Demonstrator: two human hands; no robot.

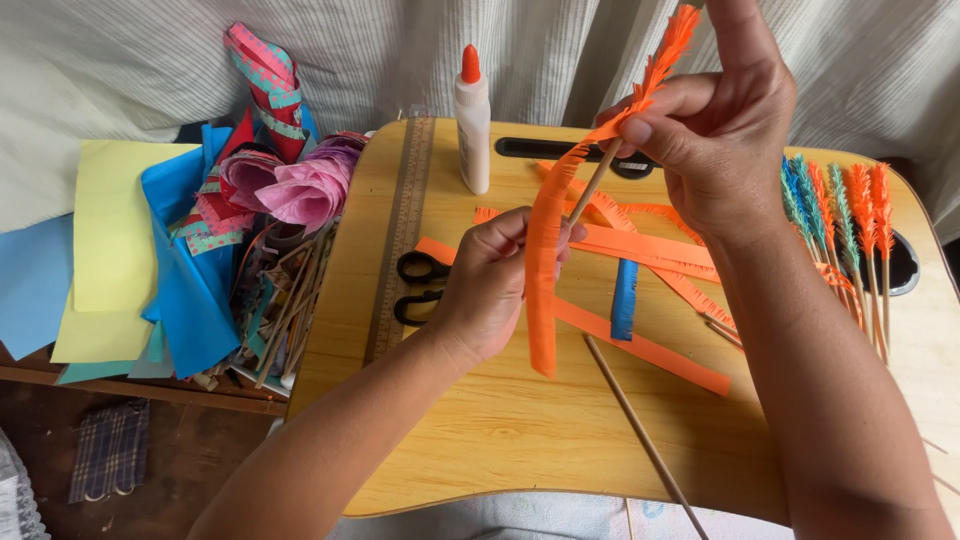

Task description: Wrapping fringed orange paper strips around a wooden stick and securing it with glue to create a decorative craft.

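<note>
— What can't you make out from up here?

— My right hand [718, 135] runs past the top edge, so its raised finger is cut off, and so is the tip of the fringed orange paper strip [545, 262]. My right forearm covers the stems of the finished fringed sticks [838, 215], orange, green and blue, lying on the right of the wooden lap table [500, 420]. The scissors [420, 285] sit half behind my left hand [490, 285].

— And the strip itself?

— It is bright orange, cut into fine fringe along one edge. It winds up the thin wooden stick [592, 185] above the table's middle, and its loose end hangs in a curve down past my left hand.

— How are your hands set?

— Right thumb and fingers are pinched together on the wound paper at the stick. My left is closed on the stick's lower end and the hanging strip. A white glue bottle [472, 120] stands behind, and a bare stick [640, 430] lies near the front.
</note>
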